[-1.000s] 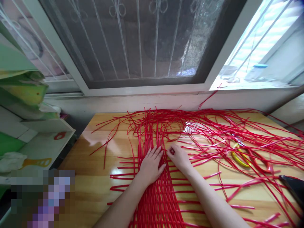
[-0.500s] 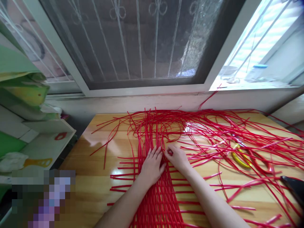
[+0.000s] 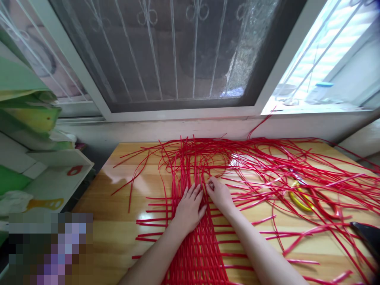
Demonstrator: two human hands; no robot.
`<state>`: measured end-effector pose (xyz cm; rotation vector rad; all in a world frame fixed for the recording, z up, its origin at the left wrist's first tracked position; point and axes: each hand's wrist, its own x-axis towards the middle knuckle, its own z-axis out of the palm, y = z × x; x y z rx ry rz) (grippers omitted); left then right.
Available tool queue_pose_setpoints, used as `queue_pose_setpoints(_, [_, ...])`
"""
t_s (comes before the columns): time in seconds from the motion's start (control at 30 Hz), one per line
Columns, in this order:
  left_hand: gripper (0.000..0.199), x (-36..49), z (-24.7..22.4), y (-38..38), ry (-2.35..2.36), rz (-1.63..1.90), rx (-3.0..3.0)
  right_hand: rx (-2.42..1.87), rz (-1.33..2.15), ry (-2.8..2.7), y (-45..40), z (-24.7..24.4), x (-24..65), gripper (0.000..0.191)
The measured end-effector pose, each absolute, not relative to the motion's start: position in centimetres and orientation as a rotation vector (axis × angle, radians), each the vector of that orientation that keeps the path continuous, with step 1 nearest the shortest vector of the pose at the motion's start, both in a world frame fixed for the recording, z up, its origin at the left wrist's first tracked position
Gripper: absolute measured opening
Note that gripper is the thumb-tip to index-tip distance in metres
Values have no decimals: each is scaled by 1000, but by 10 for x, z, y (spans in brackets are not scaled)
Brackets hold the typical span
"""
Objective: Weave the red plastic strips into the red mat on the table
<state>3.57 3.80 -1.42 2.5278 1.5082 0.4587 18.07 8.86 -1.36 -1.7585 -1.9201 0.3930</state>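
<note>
Head view. The workpiece, a long, narrow panel of glossy red strips in an open weave [image 3: 198, 257], lies on a wooden table with a light, striped grain [image 3: 118, 233]. It extends from the lower edge of the view toward the window. Short red cross strips [image 3: 152, 219] project from both its sides, over the table surface.

The left hand [image 3: 190, 208] is flat, palm down, with fingers extended toward the window. It rests on the far section of the panel and grips nothing. The right hand [image 3: 219, 194] is beside it, at the panel's right edge, fingers curled inward near the lengthwise strips. Whether a strip is pinched between those fingertips cannot be told.

Beyond the hands, loose thin red strands [image 3: 208, 144] form a tangled bundle along the table's far edge and fan out to the right. Among the strands on the right lies a metal hand tool with one yellow and one red-orange handle [image 3: 298, 197]. A black object [image 3: 366, 237], partly cut off, is at the right margin. Behind the table stands a pale-framed sliding window with a dark mesh screen [image 3: 178, 47].
</note>
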Motion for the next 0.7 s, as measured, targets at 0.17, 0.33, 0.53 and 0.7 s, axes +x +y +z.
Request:
queue_pose_setpoints(0.17, [47, 37, -14, 37, 1517, 468, 2537, -1737, 456, -1975, 92, -16, 180, 14])
queue_pose_setpoints(0.33, [48, 38, -13, 37, 1541, 457, 2517, -1723, 469, -1964, 94, -15, 184, 20])
queue_pose_setpoints(0.53, [48, 36, -14, 36, 1525, 486, 2526, -1597, 600, -2041, 101, -16, 192, 20])
queue_pose_setpoints(0.7, [52, 33, -14, 36, 1506, 485, 2521, -1521, 757, -2115, 106, -17, 202, 21])
